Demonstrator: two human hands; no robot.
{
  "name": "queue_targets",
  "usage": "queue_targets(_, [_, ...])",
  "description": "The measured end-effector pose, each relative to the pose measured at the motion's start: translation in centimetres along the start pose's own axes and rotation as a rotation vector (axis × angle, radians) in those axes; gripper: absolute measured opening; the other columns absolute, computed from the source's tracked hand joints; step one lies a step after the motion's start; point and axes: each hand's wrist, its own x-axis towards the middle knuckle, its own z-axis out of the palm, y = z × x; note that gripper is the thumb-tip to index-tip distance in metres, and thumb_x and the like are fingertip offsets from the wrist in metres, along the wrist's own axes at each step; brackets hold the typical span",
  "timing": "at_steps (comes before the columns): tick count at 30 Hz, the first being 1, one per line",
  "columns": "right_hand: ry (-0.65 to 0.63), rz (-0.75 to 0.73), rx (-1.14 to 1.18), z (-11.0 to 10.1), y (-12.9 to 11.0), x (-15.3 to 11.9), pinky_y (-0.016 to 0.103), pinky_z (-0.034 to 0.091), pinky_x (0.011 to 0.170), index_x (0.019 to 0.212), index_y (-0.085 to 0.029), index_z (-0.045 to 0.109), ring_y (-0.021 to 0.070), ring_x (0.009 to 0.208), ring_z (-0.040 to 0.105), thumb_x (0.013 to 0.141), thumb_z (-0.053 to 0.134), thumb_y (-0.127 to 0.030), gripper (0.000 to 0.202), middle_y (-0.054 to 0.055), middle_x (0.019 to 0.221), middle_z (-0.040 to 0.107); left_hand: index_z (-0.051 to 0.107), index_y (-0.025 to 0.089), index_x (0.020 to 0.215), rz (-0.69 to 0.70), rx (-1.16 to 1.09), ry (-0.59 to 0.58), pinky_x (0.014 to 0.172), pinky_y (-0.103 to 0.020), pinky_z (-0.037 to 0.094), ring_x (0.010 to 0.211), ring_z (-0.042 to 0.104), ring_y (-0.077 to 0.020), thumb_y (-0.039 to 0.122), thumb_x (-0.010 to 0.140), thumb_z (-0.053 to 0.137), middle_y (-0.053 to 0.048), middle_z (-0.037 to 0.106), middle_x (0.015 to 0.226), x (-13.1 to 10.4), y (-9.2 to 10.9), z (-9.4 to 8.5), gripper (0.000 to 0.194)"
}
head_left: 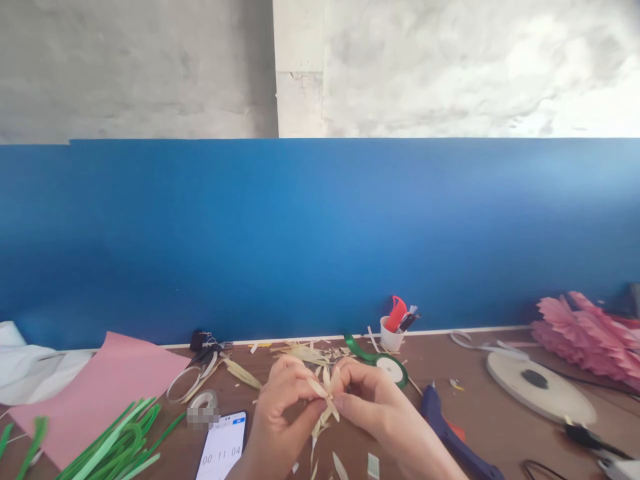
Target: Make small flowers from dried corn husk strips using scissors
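Note:
Between my two hands, over the middle of the table, is a pale straw-coloured flower (327,392) with narrow pointed petals. My left hand (289,407) pinches it from the left, thumb and fingers closed at the petals. From the right, my right hand (367,407) closes its thumb and forefinger on the flower near its centre. Thin dry strips hang below it. Just under the hands lies a loose pale petal (340,465). The fingertips partly hide the flower's right side.
At left are a phone (223,448), a tape roll (203,405), green pipe cleaners (120,445) and pink paper (117,373). Rightward stand a white cup (391,335) of pens, green ribbon spool (393,369), blue glue gun (453,437), round disc (543,387) and pink paper flowers (585,340). A blue partition (320,240) rises behind.

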Motion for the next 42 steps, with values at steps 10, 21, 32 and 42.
queue_targets(10, [0.033, -0.073, -0.106, 0.0, 1.3, 0.7, 0.024, 0.037, 0.058, 0.062, -0.017, 0.061, 0.0118, 0.063, 0.046, 0.073, 0.068, -0.034, 0.021, -0.001, 0.072, 0.055, 0.063, 0.022, 0.073, -0.058, 0.014, 0.021, 0.070, -0.027, 0.044, 0.074, 0.052, -0.0165, 0.012, 0.083, 0.063, 0.000, 0.065, 0.069, 0.0, 0.3, -0.1, 0.014])
queue_targets(21, [0.172, 0.032, -0.634, -1.7, 6.3, 4.8, 0.028, 0.039, 0.065, 0.072, -0.017, 0.069, 0.0184, 0.066, 0.055, 0.080, 0.049, -0.021, 0.022, 0.003, 0.067, 0.064, 0.072, 0.020, 0.084, -0.805, 0.597, -0.126, 0.076, -0.031, 0.046, 0.088, 0.067, -0.0240, 0.024, 0.086, 0.051, -0.007, 0.075, 0.091, -1.3, -7.1, -0.7, 0.021])
queue_targets(32, [0.036, 0.181, -0.590, 0.5, 14.1, 6.7, 0.030, 0.048, 0.072, 0.099, -0.012, 0.074, 0.0215, 0.080, 0.066, 0.076, 0.051, -0.015, 0.032, 0.009, 0.086, 0.074, 0.063, 0.019, 0.091, -0.842, 0.931, -0.301, 0.073, -0.031, 0.038, 0.087, 0.064, -0.0255, 0.011, 0.082, 0.052, -0.008, 0.072, 0.083, -1.8, -6.7, -1.1, 0.016])
queue_targets(42, [-0.012, 0.090, -0.463, 0.9, 12.7, 6.0, 0.036, 0.043, 0.094, 0.101, -0.018, 0.075, 0.0268, 0.105, 0.063, 0.068, 0.055, -0.011, 0.039, 0.009, 0.107, 0.072, 0.068, 0.013, 0.095, -0.852, 0.825, -0.210, 0.088, -0.047, 0.035, 0.111, 0.052, -0.0374, 0.005, 0.081, 0.045, -0.020, 0.068, 0.108, -2.0, -7.0, -1.4, 0.028])
